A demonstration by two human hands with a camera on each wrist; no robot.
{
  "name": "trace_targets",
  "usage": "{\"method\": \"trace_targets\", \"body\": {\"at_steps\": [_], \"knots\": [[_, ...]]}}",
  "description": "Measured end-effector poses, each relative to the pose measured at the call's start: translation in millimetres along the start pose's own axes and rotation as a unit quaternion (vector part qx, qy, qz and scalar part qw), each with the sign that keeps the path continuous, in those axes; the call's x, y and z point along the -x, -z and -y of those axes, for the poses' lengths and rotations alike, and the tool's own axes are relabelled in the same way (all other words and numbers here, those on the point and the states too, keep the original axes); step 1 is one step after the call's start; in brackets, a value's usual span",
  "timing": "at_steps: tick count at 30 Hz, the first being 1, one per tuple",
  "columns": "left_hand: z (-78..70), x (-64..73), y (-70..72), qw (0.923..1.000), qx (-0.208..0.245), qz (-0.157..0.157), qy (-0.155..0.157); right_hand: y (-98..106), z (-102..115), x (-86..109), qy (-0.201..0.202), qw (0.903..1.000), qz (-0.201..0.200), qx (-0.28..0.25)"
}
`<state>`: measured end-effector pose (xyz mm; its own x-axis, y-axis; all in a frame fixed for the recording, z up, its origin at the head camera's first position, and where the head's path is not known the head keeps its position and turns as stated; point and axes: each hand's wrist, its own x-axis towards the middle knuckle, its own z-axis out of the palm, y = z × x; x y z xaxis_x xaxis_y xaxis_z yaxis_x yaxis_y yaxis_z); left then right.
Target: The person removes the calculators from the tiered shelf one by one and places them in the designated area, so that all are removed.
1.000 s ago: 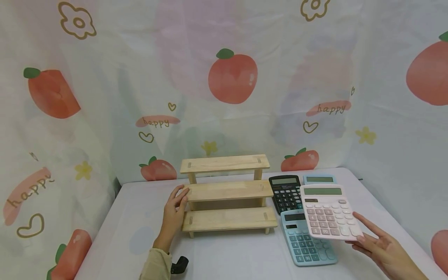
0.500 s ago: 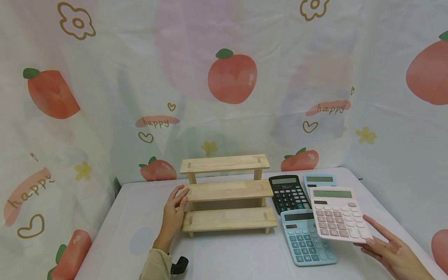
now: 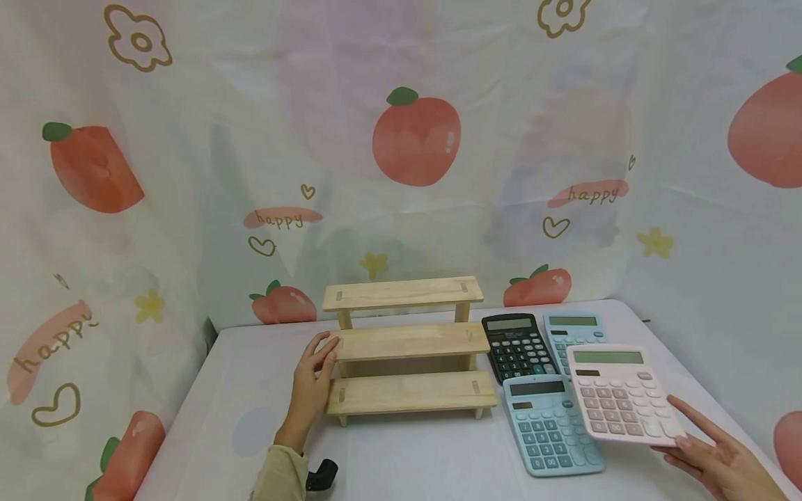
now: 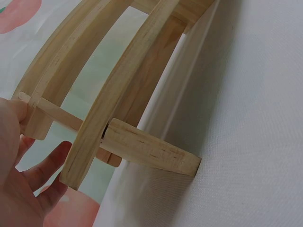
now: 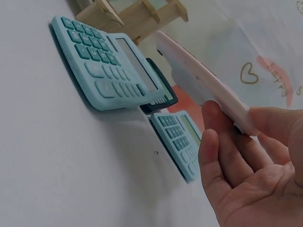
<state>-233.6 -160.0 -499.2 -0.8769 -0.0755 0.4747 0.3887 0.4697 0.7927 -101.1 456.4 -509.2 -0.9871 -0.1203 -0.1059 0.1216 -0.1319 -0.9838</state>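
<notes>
My right hand (image 3: 720, 456) holds a pink calculator (image 3: 626, 396) by its lower right corner, thumb on top and fingers beneath. In the right wrist view, the pink calculator (image 5: 208, 82) is seen edge-on, tilted and raised over the table. My left hand (image 3: 310, 390) grips the left end of a three-step wooden stand (image 3: 410, 341) at its middle step. From the left wrist view, the thumb lies against one step of the stand (image 4: 118, 85), with fingertips at the edge of another.
A blue calculator (image 3: 554, 428) lies at the front right of the white table (image 3: 401, 459). Behind it lie a black calculator (image 3: 516, 348) and a second blue one (image 3: 573, 327), partly covered by the pink one. A black curved object (image 3: 322, 474) shows beside the left sleeve (image 3: 280, 473).
My right hand has carried the pink calculator rightward and slightly nearer, uncovering more of the black and blue calculators. The left hand and the wooden stand have stayed put.
</notes>
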Motion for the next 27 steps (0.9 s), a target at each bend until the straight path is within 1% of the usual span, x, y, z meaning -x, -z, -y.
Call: {"method": "trace_targets", "body": {"at_steps": [2, 4, 5, 9, 12, 15, 20, 22, 26, 27], "knots": [[0.2, 0.1, -0.2, 1.0, 0.0, 0.0, -0.001, 5, -1, 0.4, -0.027, 0.9993, -0.021, 0.017], [0.1, 0.3, -0.3, 1.0, 0.0, 0.0, -0.001, 10, -3, 0.5, -0.041, 0.9985, -0.029, 0.023], [0.2, 0.3, -0.3, 1.0, 0.0, 0.0, -0.002, 12, -4, 0.7, -0.041, 0.9986, -0.026, 0.022], [1.6, 0.3, -0.5, 1.0, -0.002, -0.002, -0.003, 22, -7, 0.7, -0.026, 0.9996, 0.0, -0.014], [3.4, 0.3, -1.1, 1.0, -0.003, -0.003, -0.003, 26, -9, -0.1, -0.028, 0.9992, 0.008, -0.026], [3.9, 0.5, -1.4, 1.0, -0.002, -0.001, 0.0, 29, -10, -1.7, -0.044, 0.9987, 0.007, -0.026], [3.1, 0.7, -1.3, 1.0, -0.001, 0.001, 0.005, 31, -9, -5.6, -0.096, 0.995, -0.022, -0.012], [2.9, 0.7, -1.2, 1.0, -0.002, 0.001, 0.005, 32, -10, -7.0, -0.107, 0.9936, -0.034, -0.007], [2.0, 1.0, -1.0, 1.0, -0.001, 0.0, 0.007, 34, -12, -9.1, -0.116, 0.992, -0.049, -0.002], [1.7, 1.0, -0.9, 1.0, 0.0, -0.001, 0.007, 35, -13, -9.8, -0.124, 0.991, -0.051, -0.004]]}}
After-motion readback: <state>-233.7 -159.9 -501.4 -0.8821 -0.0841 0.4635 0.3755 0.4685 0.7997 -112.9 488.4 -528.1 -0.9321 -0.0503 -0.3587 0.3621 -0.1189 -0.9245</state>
